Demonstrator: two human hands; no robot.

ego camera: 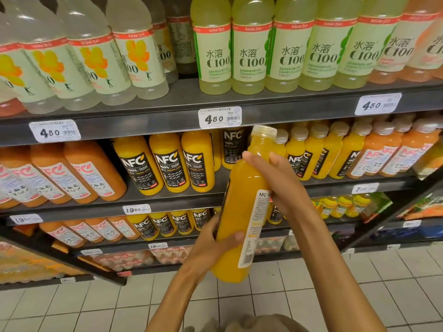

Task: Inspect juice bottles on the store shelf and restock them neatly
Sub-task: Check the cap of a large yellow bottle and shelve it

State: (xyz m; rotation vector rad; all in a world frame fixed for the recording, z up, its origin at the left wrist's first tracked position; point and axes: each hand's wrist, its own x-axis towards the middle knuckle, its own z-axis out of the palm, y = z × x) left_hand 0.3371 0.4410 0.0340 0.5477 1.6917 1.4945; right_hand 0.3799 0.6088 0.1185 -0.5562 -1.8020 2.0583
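Both hands hold one large orange juice bottle [239, 212] in front of the store shelf [167, 123], tilted slightly with its clear cap toward the upper right and its base down near the tiled floor [359, 295]. The left hand [211, 248] wraps around the lower part of the bottle, thumb across the front and fingers curled behind. The right hand [278, 178] grips the upper body just below the neck, fingers curled over the shoulder beside the white back label, which faces the camera. Behind the bottle, on the middle shelf, stand three matching orange bottles with black labels [167, 164], with a gap to their right. Paler orange bottles [79, 176] sit to the left, smaller juice bottles [318, 154] to the right. Above, pale green drink bottles [249, 53] line the top shelf, over a white price tag [219, 117].
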